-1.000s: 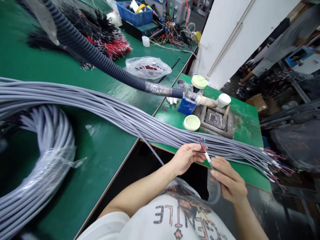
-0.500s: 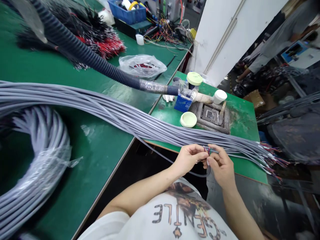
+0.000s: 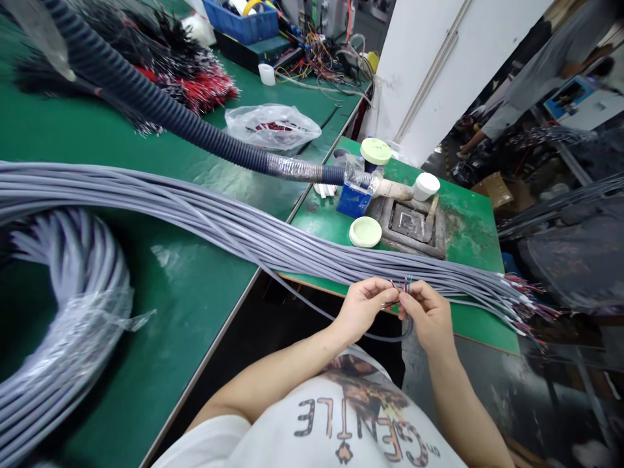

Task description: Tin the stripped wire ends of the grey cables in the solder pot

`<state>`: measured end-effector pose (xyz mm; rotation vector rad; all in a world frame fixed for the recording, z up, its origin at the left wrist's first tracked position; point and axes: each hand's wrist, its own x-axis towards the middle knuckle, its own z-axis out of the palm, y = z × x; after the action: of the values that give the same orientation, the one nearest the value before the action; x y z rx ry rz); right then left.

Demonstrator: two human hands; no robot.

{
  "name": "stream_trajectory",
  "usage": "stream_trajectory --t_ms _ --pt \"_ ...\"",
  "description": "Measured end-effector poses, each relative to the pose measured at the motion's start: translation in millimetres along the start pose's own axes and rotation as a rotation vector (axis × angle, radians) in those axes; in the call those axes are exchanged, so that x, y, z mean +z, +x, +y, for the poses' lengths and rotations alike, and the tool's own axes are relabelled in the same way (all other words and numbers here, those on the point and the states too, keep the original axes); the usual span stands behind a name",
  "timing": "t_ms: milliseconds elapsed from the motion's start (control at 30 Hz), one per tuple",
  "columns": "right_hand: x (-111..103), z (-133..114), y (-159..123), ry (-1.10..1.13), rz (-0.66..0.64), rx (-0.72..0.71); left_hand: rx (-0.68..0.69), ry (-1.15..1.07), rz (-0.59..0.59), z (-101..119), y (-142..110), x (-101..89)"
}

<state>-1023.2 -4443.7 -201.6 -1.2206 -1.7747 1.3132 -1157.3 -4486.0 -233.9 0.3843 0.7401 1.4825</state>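
While hands [image 3: 363, 308] pinch colored wires [image 3: 402, 286], closer together

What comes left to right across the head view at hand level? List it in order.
Coiled gray cable, left hand, right hand, stripped cable ends with colored wires.

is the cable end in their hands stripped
Stripped: thin coloured wires stick out of the grey cable between the left hand and right hand.

I see grey cables [image 3: 273, 239] ending in thin red, green and purple wires [image 3: 404, 285]. The tabletop [image 3: 190, 286] is green, and the ribbed hose [image 3: 146, 107] is navy.
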Motion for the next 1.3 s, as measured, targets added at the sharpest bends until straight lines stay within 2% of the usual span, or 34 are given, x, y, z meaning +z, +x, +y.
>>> stream_trajectory --t_ms 233,433,600,700,833,933,1100,1300 --pt "3 -1 5 0.052 0.040 0.003 0.093 0.037 0.037 -3 3 -0.3" --pt "5 -4 6 0.033 0.060 -0.013 0.095 0.020 0.028 -9 5 1.4" --pt "-7 -8 15 -0.053 0.061 -0.029 0.109 0.116 0.002 -7 9 0.4" --pt "-27 -13 36 -0.127 0.074 -0.031 0.199 0.361 0.002 1 10 -5.9" --pt "-61 -19 84 -0.247 0.076 -0.033 0.569 0.811 0.021 16 13 -20.5" --pt "-80 -16 123 -0.390 0.085 -0.022 0.791 0.997 0.024 22 18 -30.2" --pt "-93 2 174 -0.609 0.070 0.020 0.872 1.107 -0.022 19 25 -38.0" --pt "-91 23 206 -0.741 0.019 0.071 0.906 1.162 -0.051 11 30 -44.6"
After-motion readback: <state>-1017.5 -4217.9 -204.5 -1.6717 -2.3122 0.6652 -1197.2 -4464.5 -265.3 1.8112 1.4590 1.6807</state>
